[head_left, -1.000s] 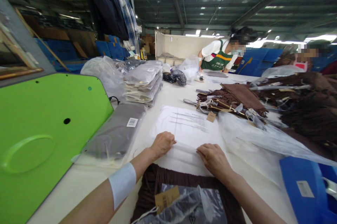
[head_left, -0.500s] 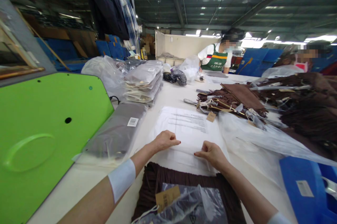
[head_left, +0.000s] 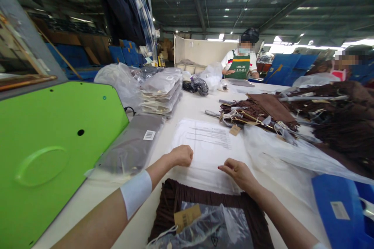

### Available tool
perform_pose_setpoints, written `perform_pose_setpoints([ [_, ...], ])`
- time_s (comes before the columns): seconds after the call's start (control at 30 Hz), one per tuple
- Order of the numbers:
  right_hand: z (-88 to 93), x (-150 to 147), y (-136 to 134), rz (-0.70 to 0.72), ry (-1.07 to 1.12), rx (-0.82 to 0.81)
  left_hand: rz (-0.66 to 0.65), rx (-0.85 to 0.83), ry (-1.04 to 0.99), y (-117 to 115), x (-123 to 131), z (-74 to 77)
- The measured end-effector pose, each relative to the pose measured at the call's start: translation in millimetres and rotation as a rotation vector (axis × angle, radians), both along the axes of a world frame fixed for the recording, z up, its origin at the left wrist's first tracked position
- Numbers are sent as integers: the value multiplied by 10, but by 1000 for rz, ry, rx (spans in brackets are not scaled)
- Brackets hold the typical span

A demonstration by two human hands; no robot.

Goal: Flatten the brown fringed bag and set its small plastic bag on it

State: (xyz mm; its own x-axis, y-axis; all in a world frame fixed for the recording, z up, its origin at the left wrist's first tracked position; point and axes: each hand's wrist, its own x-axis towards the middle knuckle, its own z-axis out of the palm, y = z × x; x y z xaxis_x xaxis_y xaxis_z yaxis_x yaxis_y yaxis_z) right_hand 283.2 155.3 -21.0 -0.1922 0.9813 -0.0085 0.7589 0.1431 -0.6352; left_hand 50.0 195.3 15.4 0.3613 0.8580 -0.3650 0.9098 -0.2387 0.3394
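Note:
A stack of clear plastic bags [head_left: 209, 140] with printed lines of text lies flat on the table in front of me. My left hand [head_left: 181, 156] is curled closed at the left of the top bag's near edge. Opposite it, my right hand [head_left: 240, 172] pinches the same edge with thumb and fingertips. Nearest to me is a dark brown fringed bag [head_left: 198, 191], with a brown paper tag [head_left: 187, 218] and a grey plastic-wrapped sheet on it.
On the left stand a green machine panel [head_left: 52, 132], a bagged grey item [head_left: 131, 143] and a stack of bagged items [head_left: 162, 85]. Brown fringed bags [head_left: 271, 110], plastic film [head_left: 271, 151] and a blue bin [head_left: 336, 202] are right. A co-worker [head_left: 241, 62] stands across the table.
My left hand has shifted slightly left, its thumb now tucked in, widening the gap between my hands. The right hand moved little. Across the table the co-worker has straightened up.

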Motion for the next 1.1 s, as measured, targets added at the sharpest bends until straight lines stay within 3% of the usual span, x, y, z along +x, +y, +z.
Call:
perform_pose_setpoints([
  [0.17,67,209,-184,65,-103,156,47,205,49,-203,-197,-69],
  [0.37,13,603,-356,-212,-43,236,269,388,-60,-375,-544,-139],
  [0.57,-64,601,-441,-590,405,136,703,381,-505,-407,-590,-158],
  [0.73,15,462,-405,-607,866,6,987,281,-1012,-358,-474,-178],
  [0.93,-6,487,-444,-541,981,-76,1014,193,-1349,-497,-466,-286],
  [1.1,-114,485,-586,-480,855,-160,877,153,-1272,-722,-499,-452],
])
